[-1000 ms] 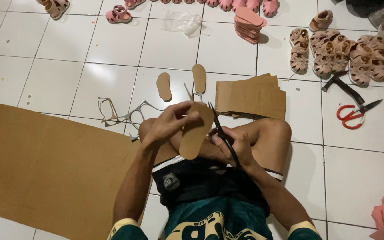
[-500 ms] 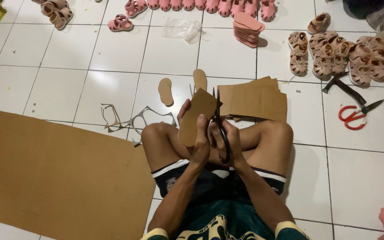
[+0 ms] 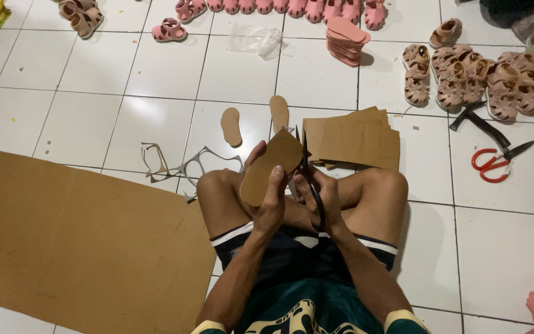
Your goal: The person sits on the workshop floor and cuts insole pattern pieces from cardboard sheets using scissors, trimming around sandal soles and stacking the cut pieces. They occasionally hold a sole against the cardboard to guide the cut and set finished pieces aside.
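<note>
I see the cardboard sole piece raised over the lap at the centre of the view, its long axis running from about 1 o'clock down to 7 o'clock. The left hand pinches its lower end, thumb on the near face. The right hand is closed through the handles of the black scissors, whose blades point to 12 o'clock and sit against the piece's right edge, nearly pressed together.

My worry is the cut wandering off the outline: the piece is held only at its bottom, so the free top can flex as the blades bite, leaving a notch. The left thumb also sits near the blade path, and a slip could nick it.

Around it, two cut soles lie on the tiles at 11 o'clock, a stack of cardboard blanks at 1 o'clock just beyond the right knee, and an offcut frame at 9 o'clock. The big cardboard sheet fills 8 o'clock. Red-handled scissors and a hammer lie at 3 o'clock, well apart.

Compared with half a second ago, the piece has turned: more of its rounded end now shows left of the blades, and the left thumb has shifted higher on its face. The scissors stay upright.
</note>
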### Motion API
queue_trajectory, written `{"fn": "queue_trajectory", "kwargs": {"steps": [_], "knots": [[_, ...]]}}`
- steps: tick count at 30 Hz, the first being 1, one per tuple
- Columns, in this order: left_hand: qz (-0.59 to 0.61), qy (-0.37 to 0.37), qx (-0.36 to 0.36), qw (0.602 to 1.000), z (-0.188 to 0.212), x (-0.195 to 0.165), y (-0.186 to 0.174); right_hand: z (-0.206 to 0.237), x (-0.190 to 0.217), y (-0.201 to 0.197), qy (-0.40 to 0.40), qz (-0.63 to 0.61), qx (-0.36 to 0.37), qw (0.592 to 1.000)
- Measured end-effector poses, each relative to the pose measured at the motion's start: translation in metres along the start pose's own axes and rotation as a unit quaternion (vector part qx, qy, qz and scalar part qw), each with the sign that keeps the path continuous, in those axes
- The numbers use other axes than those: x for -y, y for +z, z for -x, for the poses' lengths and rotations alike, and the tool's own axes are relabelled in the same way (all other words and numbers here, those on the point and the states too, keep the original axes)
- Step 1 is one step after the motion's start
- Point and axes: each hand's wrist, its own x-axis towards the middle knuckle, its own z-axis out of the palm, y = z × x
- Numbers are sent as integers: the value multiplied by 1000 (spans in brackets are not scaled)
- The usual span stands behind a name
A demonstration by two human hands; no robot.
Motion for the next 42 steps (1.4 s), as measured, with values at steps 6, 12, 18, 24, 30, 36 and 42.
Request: {"fn": "queue_trajectory", "kwargs": {"steps": [6,12,18,24,30,36,42], "knots": [[-12,-26,35,999,-5,-6,-9,2,6,-4,5,4,13,1000],[21,-51,58,997,-15,-16,-16,4,6,-9,32,66,14,997],[38,-46,-44,997,-7,14,-9,2,-1,3,31,65,-7,997],[65,-116,-98,986,-7,22,-12,-3,-5,5,23,70,-15,997],[24,-74,-83,994,-9,5,-9,-1,-8,4,-8,27,1,1000],[31,-125,-59,990,-9,-4,-16,3,-6,-1,6,33,11,999],[-17,-111,-16,994,-14,-12,-21,4,5,-5,11,51,17,998]]}}
